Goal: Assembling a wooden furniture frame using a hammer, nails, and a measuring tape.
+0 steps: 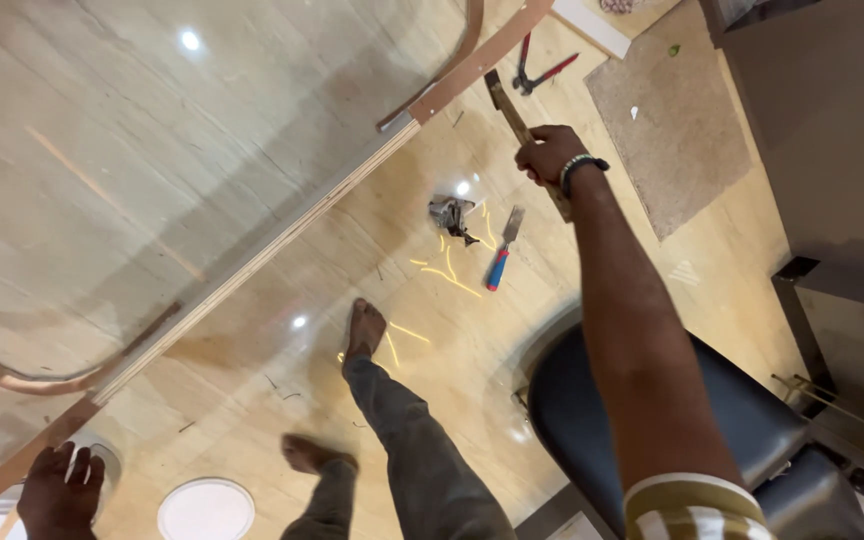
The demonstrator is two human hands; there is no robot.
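My right hand (550, 152) is raised and shut around the wooden handle of a hammer (508, 108), its metal head close to the upper end of a glossy laminated board's plywood edge (282, 232). My left hand (58, 490) rests at the lower end of that board, fingers over a brown edge strip (12, 468). The same brown strip (487, 52) runs off the board's upper corner. My bare feet (363, 327) stand on the floor below the board.
On the tiled floor lie a chisel with a blue and red handle (501, 256), red-handled pincers (540, 72), a small metal tool (448, 214) and yellow scraps. A dark padded chair (752, 430) stands at right, a brown mat (674, 120) beyond, a white round lid (206, 508) below.
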